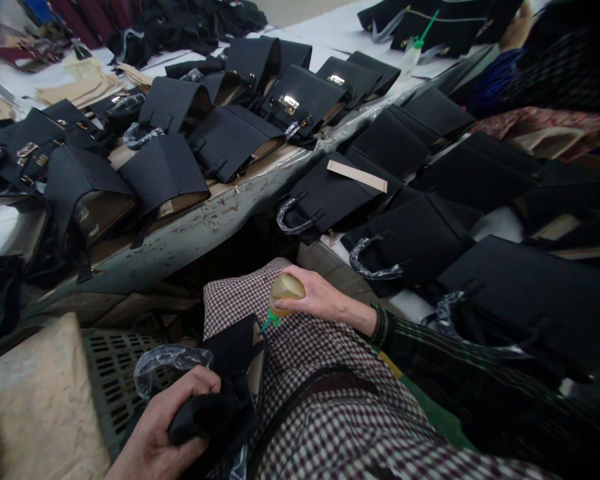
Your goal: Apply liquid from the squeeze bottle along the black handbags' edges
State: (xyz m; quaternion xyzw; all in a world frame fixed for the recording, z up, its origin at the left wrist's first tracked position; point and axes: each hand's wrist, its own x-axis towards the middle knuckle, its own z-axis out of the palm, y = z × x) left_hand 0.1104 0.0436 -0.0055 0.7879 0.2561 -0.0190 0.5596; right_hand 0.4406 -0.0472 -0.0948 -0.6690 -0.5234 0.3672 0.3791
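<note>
My right hand (315, 297) is closed around a squeeze bottle (286, 288) of yellowish liquid, tipped so its green nozzle points down and left. The nozzle tip is at the edge of a black handbag (233, 347) resting on my lap; whether it touches cannot be made out. My left hand (173, 420) grips the bag by bunched black material. A plastic-wrapped handle (170, 363) loops up beside that hand. Along the bag's right side a beige inner strip shows, and its lower part is hidden by my left hand.
Several black handbags (165, 170) crowd the table ahead, and more bags (410, 240) lie at my right. A beige strip (357, 176) rests on one. A plastic crate (125, 373) and a worn board (40, 400) stand at my left. Another bottle (411, 59) stands far back, near another person's sleeve (497, 80).
</note>
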